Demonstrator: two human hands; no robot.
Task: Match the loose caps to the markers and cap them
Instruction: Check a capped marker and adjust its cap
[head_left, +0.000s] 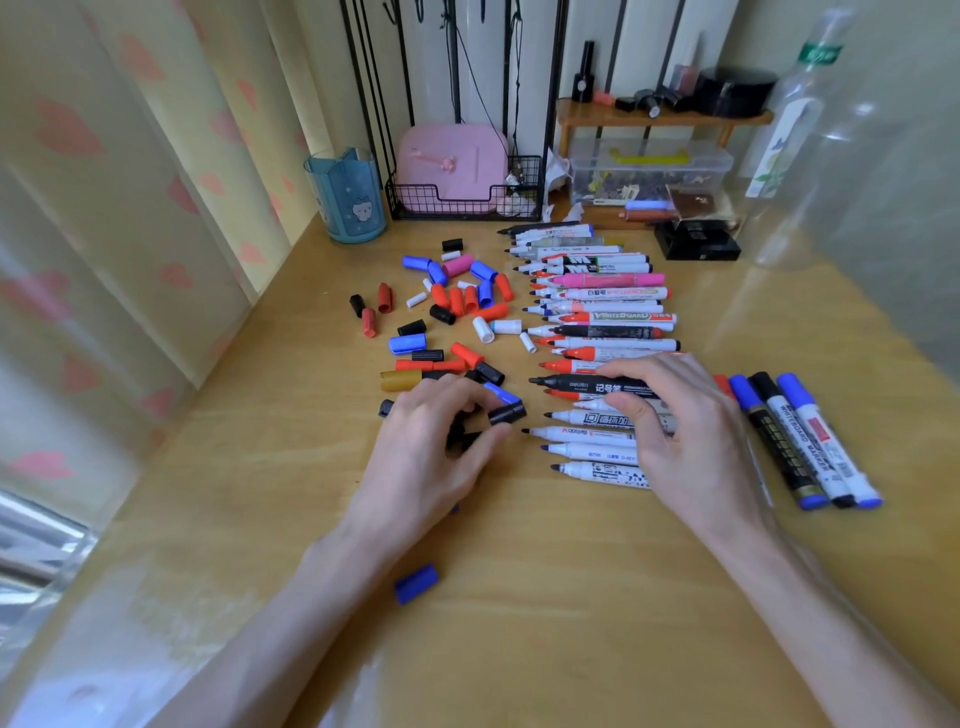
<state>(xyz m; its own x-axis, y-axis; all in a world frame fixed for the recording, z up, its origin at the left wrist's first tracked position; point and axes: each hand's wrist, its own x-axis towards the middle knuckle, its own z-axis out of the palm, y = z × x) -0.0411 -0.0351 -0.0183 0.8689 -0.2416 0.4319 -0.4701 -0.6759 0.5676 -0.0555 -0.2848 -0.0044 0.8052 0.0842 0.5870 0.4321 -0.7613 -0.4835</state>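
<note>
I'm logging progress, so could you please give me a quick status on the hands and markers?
Left hand pinches black cap. Right hand grips black marker in the uncapped row. Three capped markers set aside right. Nothing in the way.

A home bedroom corner: heart-patterned curtains (104, 218), a wooden bench (519, 597), a small wooden shelf of cosmetics (660, 117), a blue cartoon pen cup (347, 200).

Only bare hands and forearms show of the person. The left hand (431, 447) and the right hand (693, 431) are slender, with long fingers (654, 366). Behind the fingers, the wrists and forearms are uncovered down to the lower edge of the view.
</note>
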